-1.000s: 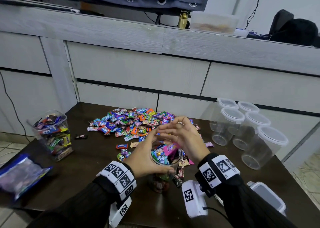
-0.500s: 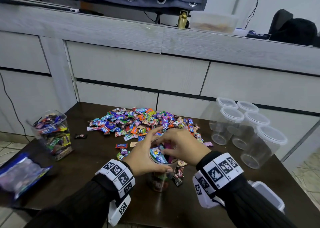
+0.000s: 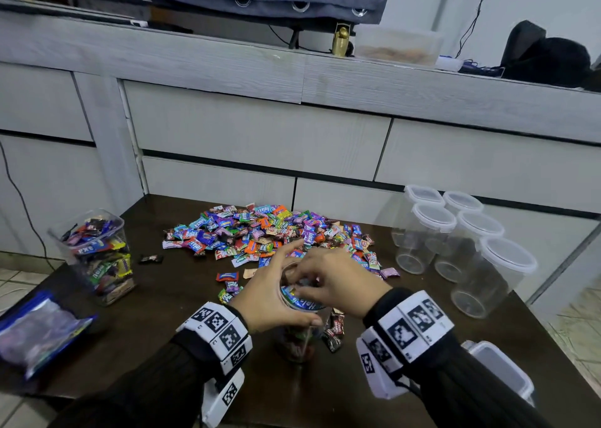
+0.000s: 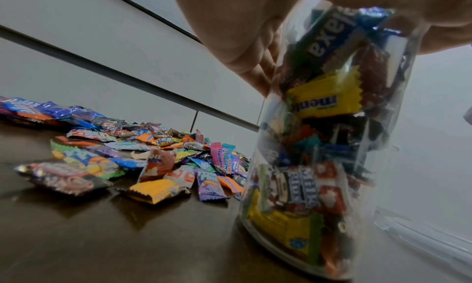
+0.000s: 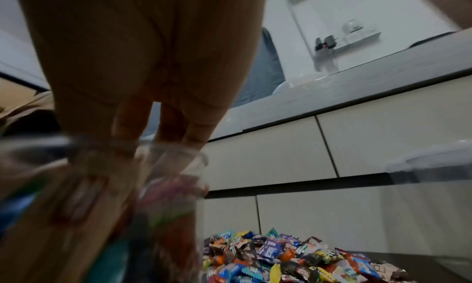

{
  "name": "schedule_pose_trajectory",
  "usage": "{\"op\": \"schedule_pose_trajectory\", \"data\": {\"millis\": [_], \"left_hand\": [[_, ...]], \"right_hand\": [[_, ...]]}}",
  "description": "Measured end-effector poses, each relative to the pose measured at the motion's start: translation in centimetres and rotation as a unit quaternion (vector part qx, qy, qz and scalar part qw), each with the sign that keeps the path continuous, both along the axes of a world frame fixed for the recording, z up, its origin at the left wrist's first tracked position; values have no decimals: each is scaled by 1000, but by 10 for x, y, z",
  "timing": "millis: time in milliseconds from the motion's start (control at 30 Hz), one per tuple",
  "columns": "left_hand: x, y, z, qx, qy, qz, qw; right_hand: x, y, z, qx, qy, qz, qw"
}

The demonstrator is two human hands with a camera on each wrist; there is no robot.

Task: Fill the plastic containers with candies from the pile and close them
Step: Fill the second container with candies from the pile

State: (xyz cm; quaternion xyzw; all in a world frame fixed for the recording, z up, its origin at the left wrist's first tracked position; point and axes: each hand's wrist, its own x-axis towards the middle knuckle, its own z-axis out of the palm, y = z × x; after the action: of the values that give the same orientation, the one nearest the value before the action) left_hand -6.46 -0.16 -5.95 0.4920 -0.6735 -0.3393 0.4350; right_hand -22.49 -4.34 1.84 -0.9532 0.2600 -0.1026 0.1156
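Observation:
A clear round container (image 3: 297,339), packed with wrapped candies, stands near the front of the dark table (image 3: 156,323). My left hand (image 3: 276,291) grips it just below the rim, fingers wrapped round the wall. My right hand (image 3: 335,281) is over the mouth, its fingers reaching down inside and pressing on the top candies. The left wrist view shows the container (image 4: 319,146) full to my fingers (image 4: 245,45). In the right wrist view my straight fingers (image 5: 132,122) enter the blurred rim (image 5: 166,154). The candy pile (image 3: 270,232) lies just behind.
Several empty lidded containers (image 3: 455,242) stand at the right. A filled square container (image 3: 97,255) and a blue bag (image 3: 42,333) sit at the left. A loose lid (image 3: 500,369) lies by my right forearm. Stray candies (image 3: 335,330) lie around the jar. Grey cabinets (image 3: 260,141) rise behind the table.
My right hand came down from above the container with pink candies and now pushes into its mouth. The left hand kept its grip on the container.

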Motion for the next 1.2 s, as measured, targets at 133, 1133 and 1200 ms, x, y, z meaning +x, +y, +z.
{"op": "schedule_pose_trajectory", "data": {"millis": [133, 1133, 1200], "left_hand": [[0, 0, 1, 5, 3, 1, 1000], [0, 3, -2, 47, 18, 21, 998], [0, 3, -2, 48, 16, 21, 998]], "right_hand": [[6, -1, -4, 17, 24, -10, 1000], [-29, -25, -91, 144, 198, -200, 949], [-34, -29, -93, 142, 188, -215, 948]]}}
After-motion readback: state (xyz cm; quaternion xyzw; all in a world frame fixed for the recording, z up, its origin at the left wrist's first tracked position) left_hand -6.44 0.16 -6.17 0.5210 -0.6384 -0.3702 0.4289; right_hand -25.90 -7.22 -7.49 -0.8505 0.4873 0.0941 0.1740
